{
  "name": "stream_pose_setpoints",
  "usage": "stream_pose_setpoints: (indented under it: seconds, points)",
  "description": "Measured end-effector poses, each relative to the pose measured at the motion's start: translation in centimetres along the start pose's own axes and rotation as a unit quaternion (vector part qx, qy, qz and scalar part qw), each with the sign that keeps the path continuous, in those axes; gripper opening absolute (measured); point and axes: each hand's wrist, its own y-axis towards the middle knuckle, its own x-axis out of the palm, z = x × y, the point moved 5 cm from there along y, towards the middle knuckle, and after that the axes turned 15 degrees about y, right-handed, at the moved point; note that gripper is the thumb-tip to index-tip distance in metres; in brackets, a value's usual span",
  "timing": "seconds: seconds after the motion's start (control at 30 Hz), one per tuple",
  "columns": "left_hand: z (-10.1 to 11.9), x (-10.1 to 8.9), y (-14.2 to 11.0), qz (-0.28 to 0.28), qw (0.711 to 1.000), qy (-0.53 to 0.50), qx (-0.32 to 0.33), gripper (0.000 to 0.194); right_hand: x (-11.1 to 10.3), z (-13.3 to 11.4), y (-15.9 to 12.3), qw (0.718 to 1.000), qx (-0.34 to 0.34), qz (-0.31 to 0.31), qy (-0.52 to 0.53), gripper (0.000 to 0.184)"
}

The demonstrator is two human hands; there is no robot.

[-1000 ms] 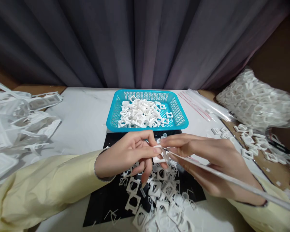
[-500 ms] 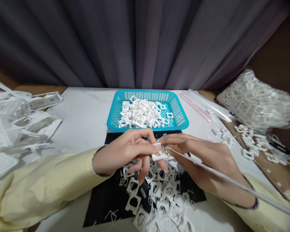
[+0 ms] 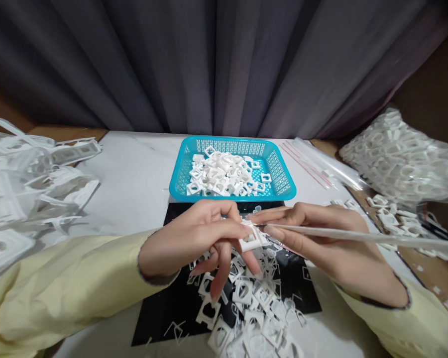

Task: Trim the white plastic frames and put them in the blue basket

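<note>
Between the thumb and fingers of my left hand (image 3: 201,236) is a small white square frame (image 3: 251,242) with an opening in its middle. My right hand (image 3: 323,241) is closed around a long thin white tool (image 3: 343,235) with a narrow dark tip, its kind unclear. The tip meets the far right side of the frame; fingers partly hide the contact. Below my hands, loose white frames (image 3: 243,292) and thin offcuts lie heaped on a black mat (image 3: 160,313).
Beyond my hands stands a blue basket (image 3: 176,181) with many small white frames. Larger white plastic pieces (image 3: 11,194) are piled at left. At right are a full clear bag (image 3: 399,154), flat zip bags (image 3: 321,159) and scattered frames (image 3: 390,219).
The rear end of the tool has swung upward, so it now lies nearly level. The frame in my left hand has tilted to show its opening. The whole view has shifted slightly.
</note>
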Motion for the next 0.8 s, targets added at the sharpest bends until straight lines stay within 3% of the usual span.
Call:
stream_pose_setpoints:
  seconds: [0.4, 0.8]
  points:
    - [-0.2, 0.1, -0.5, 0.049, 0.998, 0.034, 0.022, 0.021, 0.6, 0.8, 0.2, 1.0, 0.022, -0.002, 0.008, 0.017]
    - [-0.4, 0.1, -1.1, 0.106, 0.993, 0.04, 0.039, 0.021, 1.2, 2.4, 0.1, 0.985, 0.065, 0.038, 0.158, 0.023]
